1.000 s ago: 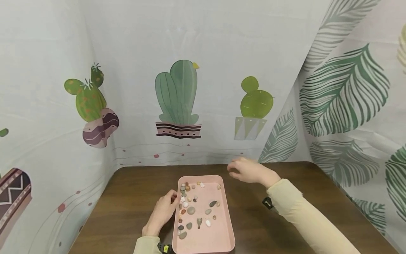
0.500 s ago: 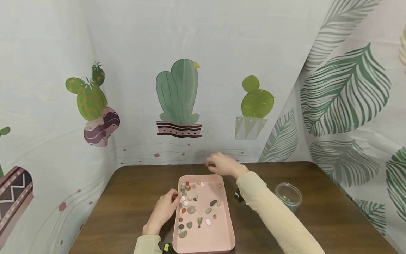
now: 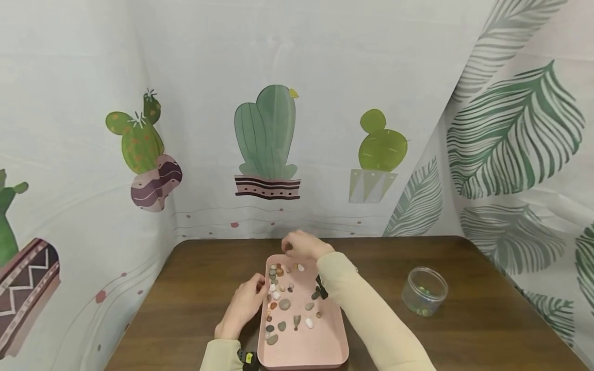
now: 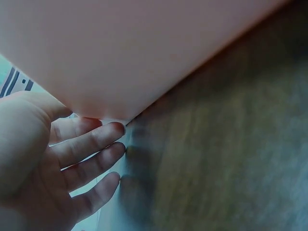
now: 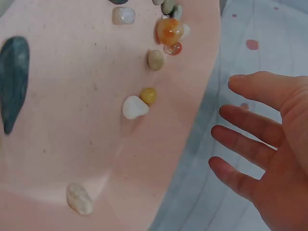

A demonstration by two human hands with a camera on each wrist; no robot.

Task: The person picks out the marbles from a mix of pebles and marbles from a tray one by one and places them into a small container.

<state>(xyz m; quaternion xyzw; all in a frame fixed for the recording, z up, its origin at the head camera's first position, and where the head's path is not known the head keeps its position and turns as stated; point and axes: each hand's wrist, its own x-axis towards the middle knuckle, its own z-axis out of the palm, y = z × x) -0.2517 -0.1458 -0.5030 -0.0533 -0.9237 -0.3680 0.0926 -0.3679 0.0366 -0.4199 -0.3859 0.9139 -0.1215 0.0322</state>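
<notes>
A pink rectangular tray (image 3: 303, 355) lies on the table, with several pebbles spread over it, most along its left side. My left hand (image 3: 244, 304) rests at the tray's left wall; the left wrist view shows its fingers (image 4: 86, 144) loosely extended beside the pink outer wall (image 4: 125, 53). Above the far rim is my right hand (image 3: 303, 245). Its relaxed, spread fingers (image 5: 245, 144) hold nothing in the right wrist view. Nearest to them lie a white pebble (image 5: 134, 107), a small yellow one (image 5: 148, 96) and a glossy orange one (image 5: 169, 32).
To the right of the tray, a clear round jar (image 3: 424, 293) with small green pieces inside stands on the dark wooden table (image 3: 482, 309). A cloth backdrop (image 3: 325, 62) printed with cacti and leaves hangs behind the table's far edge.
My right hand has moved left from beyond the tray's right side to above its far rim. The jar, hidden by the arm at first, now shows. My left hand keeps its place at the tray.
</notes>
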